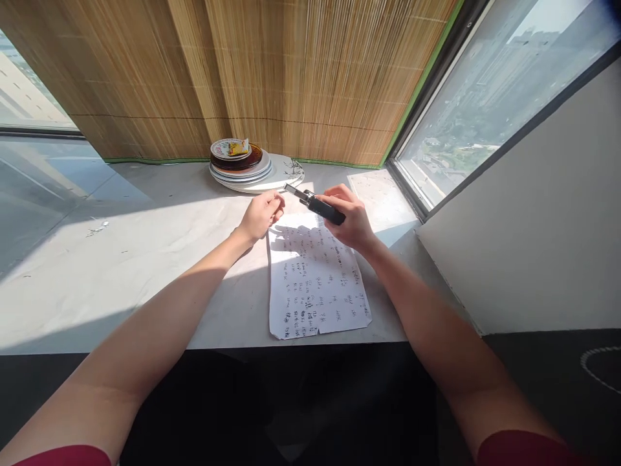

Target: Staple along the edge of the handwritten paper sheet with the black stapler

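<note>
A black-handled tool with a metal nose (pixel 326 209), which looks like a gas lighter, is gripped in my right hand (pixel 350 217). Its metal end points up and left, towards my left hand (pixel 264 215). The fingers of my left hand are curled together near the top left corner of a handwritten paper sheet (pixel 317 278); whether anything is between them is hidden. The white sheet lies flat on the pale ledge, its edges uneven, and the shadow of my hands falls across its upper part.
Beyond my hands stands a stack of plates (pixel 242 173), with a small yellow wrapper (pixel 239 148) on top. A bamboo blind (pixel 272 77) hangs behind it. Window panes flank the ledge (pixel 145 259), and a white wall (pixel 533 226) rises at right. Small scraps (pixel 98 228) lie at left.
</note>
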Demonstrator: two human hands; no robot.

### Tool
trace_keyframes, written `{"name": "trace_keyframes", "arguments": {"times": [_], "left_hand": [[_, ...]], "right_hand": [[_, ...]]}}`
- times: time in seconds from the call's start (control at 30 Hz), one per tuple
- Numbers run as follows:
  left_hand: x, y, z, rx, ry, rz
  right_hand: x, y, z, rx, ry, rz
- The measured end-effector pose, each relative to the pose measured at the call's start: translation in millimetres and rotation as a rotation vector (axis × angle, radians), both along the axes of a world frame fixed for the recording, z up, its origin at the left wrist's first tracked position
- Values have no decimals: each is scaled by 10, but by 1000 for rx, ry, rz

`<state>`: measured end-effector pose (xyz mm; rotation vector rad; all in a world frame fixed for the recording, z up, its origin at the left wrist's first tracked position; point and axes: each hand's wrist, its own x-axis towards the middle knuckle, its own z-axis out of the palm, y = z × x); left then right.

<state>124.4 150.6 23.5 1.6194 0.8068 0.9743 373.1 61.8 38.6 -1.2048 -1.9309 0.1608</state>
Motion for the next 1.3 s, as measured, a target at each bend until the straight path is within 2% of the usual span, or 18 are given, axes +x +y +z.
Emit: {"name": "trace_keyframes", "arguments": {"times": [0.13, 0.3, 0.43, 0.5, 0.57, 0.67, 0.73, 0.8, 0.87, 0.93, 1.03, 1.2, 1.3], "left_hand": [[13, -84, 106, -284, -95, -130], [1, -11, 69, -450, -184, -165], [-7, 12, 73, -546, -285, -144], [-8, -6, 100, -587, -328, -135], [-3, -29, 125, -610, -363, -110], [11, -56, 132, -590, -403, -55], [19, -62, 112, -552, -398, -63], [20, -61, 79, -505, -362, -108], [15, -57, 48, -459, -323, -153], [11, -55, 28, -429, -299, -179], [15, -59, 20, -414, -261, -192], [50, -91, 7, -340, -156, -218], [59, -125, 0, -281, -95, -243]], "right_hand": [[-5, -6, 15, 61, -184, -59], [-35, -10, 108, 72, -313, -17], [-40, 6, 104, 85, -260, -43], [-30, 9, 81, 98, -141, -86], [-9, 9, 72, 53, 16, -66], [29, 12, 91, -159, 139, 175], [42, 20, 103, -324, 125, 388], [36, 34, 93, -455, 71, 544], [24, 50, 59, -532, -2, 630], [16, 66, 16, -554, -60, 659], [20, 82, -20, -503, -48, 613], [-25, 70, 12, -214, 104, 277], [-98, 52, 22, -86, 94, 182]]}}
